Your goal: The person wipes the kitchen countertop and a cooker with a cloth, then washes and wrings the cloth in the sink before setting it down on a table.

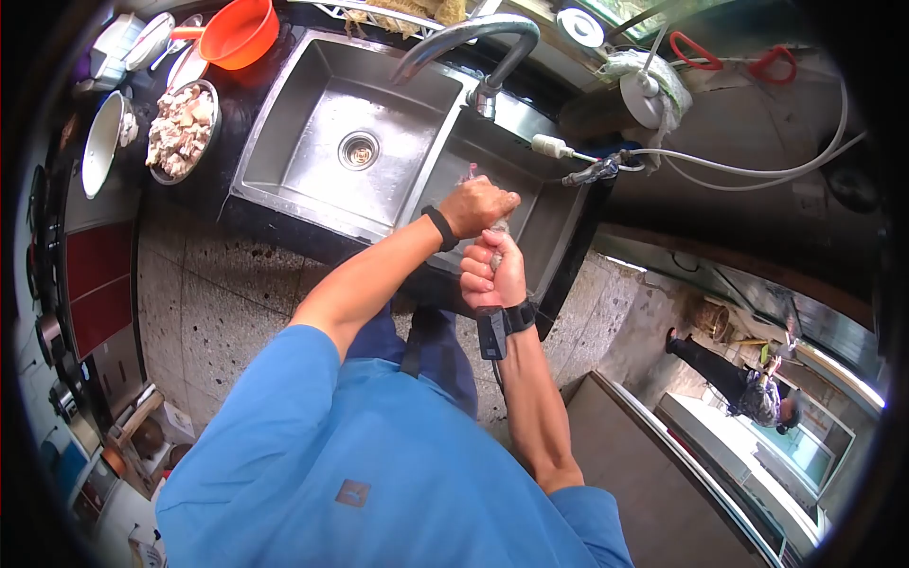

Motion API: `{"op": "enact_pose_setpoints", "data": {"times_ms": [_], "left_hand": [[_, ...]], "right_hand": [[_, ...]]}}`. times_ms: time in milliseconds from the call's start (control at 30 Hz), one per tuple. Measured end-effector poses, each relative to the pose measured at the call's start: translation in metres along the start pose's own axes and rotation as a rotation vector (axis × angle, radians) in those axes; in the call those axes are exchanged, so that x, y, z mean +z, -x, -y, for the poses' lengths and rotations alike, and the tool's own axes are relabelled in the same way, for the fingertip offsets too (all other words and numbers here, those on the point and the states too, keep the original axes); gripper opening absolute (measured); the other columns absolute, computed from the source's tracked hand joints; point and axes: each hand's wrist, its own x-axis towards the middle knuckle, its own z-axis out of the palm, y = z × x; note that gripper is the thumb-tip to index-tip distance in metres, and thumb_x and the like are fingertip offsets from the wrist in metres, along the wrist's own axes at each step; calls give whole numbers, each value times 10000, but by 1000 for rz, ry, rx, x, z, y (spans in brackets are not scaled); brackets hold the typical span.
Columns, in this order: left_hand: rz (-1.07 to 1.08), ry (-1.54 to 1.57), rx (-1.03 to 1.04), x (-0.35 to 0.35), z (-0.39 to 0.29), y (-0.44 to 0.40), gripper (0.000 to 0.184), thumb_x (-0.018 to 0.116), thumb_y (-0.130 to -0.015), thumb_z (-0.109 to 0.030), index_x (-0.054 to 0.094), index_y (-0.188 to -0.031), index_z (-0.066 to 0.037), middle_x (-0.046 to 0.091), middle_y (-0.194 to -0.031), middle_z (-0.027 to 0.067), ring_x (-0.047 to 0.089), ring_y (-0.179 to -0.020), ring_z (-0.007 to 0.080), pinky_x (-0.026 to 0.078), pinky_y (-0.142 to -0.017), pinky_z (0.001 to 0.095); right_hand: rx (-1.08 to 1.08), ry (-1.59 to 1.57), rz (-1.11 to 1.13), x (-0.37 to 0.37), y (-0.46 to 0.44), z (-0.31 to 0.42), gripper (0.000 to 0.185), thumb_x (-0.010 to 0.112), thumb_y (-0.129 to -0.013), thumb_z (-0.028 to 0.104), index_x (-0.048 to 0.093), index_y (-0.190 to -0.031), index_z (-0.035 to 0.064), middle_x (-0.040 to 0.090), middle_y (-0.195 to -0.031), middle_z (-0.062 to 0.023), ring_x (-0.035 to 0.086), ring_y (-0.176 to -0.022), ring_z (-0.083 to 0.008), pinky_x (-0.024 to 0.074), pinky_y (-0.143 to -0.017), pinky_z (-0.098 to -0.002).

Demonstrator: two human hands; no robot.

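Both my hands are closed in fists over the smaller right basin (454, 156) of the steel sink. My left hand (473, 205), with a black band at the wrist, is farther out. Just below it my right hand (494, 270) is turned with its curled fingers showing, a black device on that wrist. Between the fists runs a twisted greyish cloth (500, 226), gripped by both and mostly hidden by fingers. A small pinkish end (472, 170) shows past my left hand.
A curved faucet (464, 33) arches over the left basin (312, 123). To the left stand a bowl of cut meat pieces (180, 133), a white bowl (99, 142) and an orange-red colander (241, 33). White cables (739, 170) hang at right; another person (748, 388) stands far right.
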Motion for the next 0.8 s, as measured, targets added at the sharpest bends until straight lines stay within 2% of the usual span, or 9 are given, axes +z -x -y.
{"op": "enact_pose_setpoints", "data": {"times_ms": [100,300,500,567,733,800], "left_hand": [[-113,-77,-65,6,-4,-1,150,669,-758,-106,531,-816,-122,563,-632,26,596,-597,223,476,-591,352],[-230,-110,-241,18,-24,-9,124,647,-805,-136,530,-835,-109,578,-681,54,626,-656,244,503,-550,363],[-222,-163,-348,42,-43,0,188,669,-809,-173,516,-884,-95,602,-726,91,641,-669,301,505,-533,398],[-238,-235,-358,44,-49,-1,193,676,-823,-183,509,-874,-101,592,-670,98,625,-602,305,482,-504,404],[-271,-278,-468,49,-73,-8,238,698,-832,-241,505,-854,-103,600,-643,115,630,-609,321,478,-514,424],[-216,-256,-589,54,-77,-12,260,701,-840,-274,511,-840,-97,608,-631,140,626,-609,352,476,-528,442]], "right_hand": [[29,-130,98,1,6,0,268,538,-892,203,410,-658,176,311,-547,71,250,-378,-46,217,-285,-198],[72,-366,302,-2,27,8,270,519,-897,183,405,-655,146,308,-569,61,271,-418,-50,227,-307,-203],[182,-357,407,-40,46,31,233,514,-900,190,429,-692,127,327,-583,54,281,-423,-55,228,-316,-208],[216,-303,436,-50,50,41,232,515,-900,196,429,-697,124,332,-582,55,287,-425,-55,234,-318,-207],[268,-276,500,-58,66,62,224,512,-910,193,427,-718,114,332,-585,54,276,-418,-52,239,-318,-201],[297,-287,539,-59,74,69,227,509,-909,195,430,-710,120,326,-578,57,280,-427,-51,240,-324,-206]]}}
